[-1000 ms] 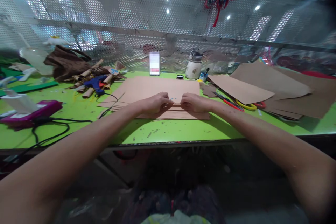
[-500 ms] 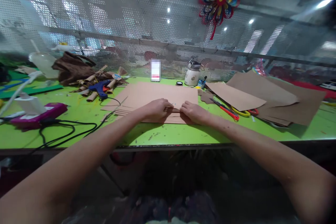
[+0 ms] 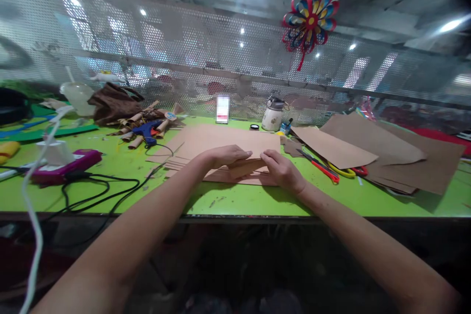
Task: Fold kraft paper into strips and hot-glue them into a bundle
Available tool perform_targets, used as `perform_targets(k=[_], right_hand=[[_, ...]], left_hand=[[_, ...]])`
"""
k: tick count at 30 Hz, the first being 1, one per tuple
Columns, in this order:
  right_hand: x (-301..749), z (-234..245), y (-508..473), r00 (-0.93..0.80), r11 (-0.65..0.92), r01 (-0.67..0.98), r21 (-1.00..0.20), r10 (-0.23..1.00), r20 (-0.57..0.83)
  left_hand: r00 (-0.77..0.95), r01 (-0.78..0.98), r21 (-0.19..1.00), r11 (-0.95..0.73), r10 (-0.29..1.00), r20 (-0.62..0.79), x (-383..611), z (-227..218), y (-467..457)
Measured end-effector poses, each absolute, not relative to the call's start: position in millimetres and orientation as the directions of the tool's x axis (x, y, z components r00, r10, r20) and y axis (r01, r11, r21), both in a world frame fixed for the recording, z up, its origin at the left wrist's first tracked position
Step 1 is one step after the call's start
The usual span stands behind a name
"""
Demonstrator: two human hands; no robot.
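Head view shows your right hand pinching paper at its near edge on the table, your left hand over it, grip unclear; folding seems in hand, calling next for even pressing.

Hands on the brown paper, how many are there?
2: the left hand and the right hand, side by side at the brown paper's near edge. None seem hidden.

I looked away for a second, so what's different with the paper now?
The near edge of the brown paper has come up and a flap shows below it. The left hand and right hand rose a little with it, both still holding. The blue glue gun and bottle stayed put.
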State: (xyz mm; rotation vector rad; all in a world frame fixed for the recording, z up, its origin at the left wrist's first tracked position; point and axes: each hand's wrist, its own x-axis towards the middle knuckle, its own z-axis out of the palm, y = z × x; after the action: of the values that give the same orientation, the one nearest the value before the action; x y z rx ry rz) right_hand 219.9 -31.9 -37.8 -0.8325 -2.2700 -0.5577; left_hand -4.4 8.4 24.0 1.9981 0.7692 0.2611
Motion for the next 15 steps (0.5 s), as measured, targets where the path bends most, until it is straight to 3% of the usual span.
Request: perform_targets(k=[4,10,15], right_hand=[[219,-38,-32,-0.552,0.715,0.689,0.117,0.414,0.724],[220,-34,-35,-0.481,0.680,0.732,0.039,0.476,0.737],[220,-33,-34,-0.409,0.706,0.697,-0.126,0.536,0.739]], left_hand=[[0.810,0.315,0.907,-0.280,0.577,-0.103,-4,24,-1],[0.793,0.305,0.911,-0.277,0.603,-0.083,5,21,-3],[0.782,0.313,0.904,-0.292,0.619,-0.071,4,15,-2]])
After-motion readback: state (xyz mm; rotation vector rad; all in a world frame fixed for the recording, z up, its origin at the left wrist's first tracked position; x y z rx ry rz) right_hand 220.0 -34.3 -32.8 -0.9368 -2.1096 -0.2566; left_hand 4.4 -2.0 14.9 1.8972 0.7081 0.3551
